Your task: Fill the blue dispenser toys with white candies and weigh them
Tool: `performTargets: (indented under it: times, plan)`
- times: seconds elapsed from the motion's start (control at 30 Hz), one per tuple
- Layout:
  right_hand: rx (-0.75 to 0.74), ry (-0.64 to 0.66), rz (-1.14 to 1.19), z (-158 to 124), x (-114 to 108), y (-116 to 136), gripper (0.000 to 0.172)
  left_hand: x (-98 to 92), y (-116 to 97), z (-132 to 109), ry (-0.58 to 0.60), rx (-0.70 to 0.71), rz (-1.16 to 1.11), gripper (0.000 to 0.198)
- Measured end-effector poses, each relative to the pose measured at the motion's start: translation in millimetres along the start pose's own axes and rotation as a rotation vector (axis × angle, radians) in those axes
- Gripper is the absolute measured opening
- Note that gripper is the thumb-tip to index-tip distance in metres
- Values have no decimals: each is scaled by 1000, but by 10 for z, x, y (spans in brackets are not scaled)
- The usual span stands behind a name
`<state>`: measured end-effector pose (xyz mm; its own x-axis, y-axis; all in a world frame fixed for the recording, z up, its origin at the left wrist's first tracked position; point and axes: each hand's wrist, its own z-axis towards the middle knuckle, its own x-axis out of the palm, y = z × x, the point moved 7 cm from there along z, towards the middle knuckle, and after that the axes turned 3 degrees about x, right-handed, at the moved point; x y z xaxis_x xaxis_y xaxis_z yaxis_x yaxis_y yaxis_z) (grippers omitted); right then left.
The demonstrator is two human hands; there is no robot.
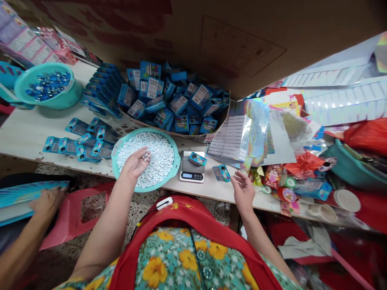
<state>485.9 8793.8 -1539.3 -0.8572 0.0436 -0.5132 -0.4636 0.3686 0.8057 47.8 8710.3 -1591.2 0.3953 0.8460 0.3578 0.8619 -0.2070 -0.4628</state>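
Over a turquoise basin [165,177] of small white pieces, my left hand [137,162] is cupped palm up with a few of the pieces in it. My right hand [242,185] has its fingers apart and holds nothing, just right of a small blue box [222,173] with a clear part, lying on the table. Between the basin and that box stands a digital scale [192,176] with a lit display. Another small blue box [197,158] lies on its plate.
A carton [222,125] full of blue boxes stands behind the basin. More blue boxes [87,141] and a basin of blue-wrapped pieces [65,100] are at left. Holographic sheets [256,129] lie at right. Another person's hand [50,199] is at lower left.
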Motion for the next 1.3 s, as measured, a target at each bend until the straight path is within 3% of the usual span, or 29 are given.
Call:
performTargets:
  times: [0.13, 0.27, 0.43, 0.5, 0.6, 0.67, 0.8, 1.0, 1.3]
  plan:
    - [60, -63, 17, 133, -211, -222, 53, 41, 29, 7, -8, -14, 31, 8]
    - [102, -117, 24, 216, -388, -493, 56, 83, 98, 24, 26, -18, 127, 11]
    - [211, -159, 85, 222, -548, -872, 57, 145, 156, 33, -86, 1, 74, 22]
    - [256, -173, 112, 206, -589, -1001, 57, 223, 193, 30, -94, -10, 90, 22]
    - [303, -187, 132, 180, -626, -1144, 57, 405, 277, 19, -8, -34, 135, 11]
    - [321, -190, 130, 167, -639, -1208, 57, 515, 360, 8, 48, -66, 156, 6]
    - [340, -186, 129, 159, -650, -1271, 56, 689, 540, -10, 133, -137, 199, 15]
    - [360, -171, 146, 160, -645, -1315, 59, 906, 589, -19, 239, -56, 325, 16]
    - [418, -154, 180, 90, -488, -1413, 60, 1117, 740, -4, 264, -27, 556, 31]
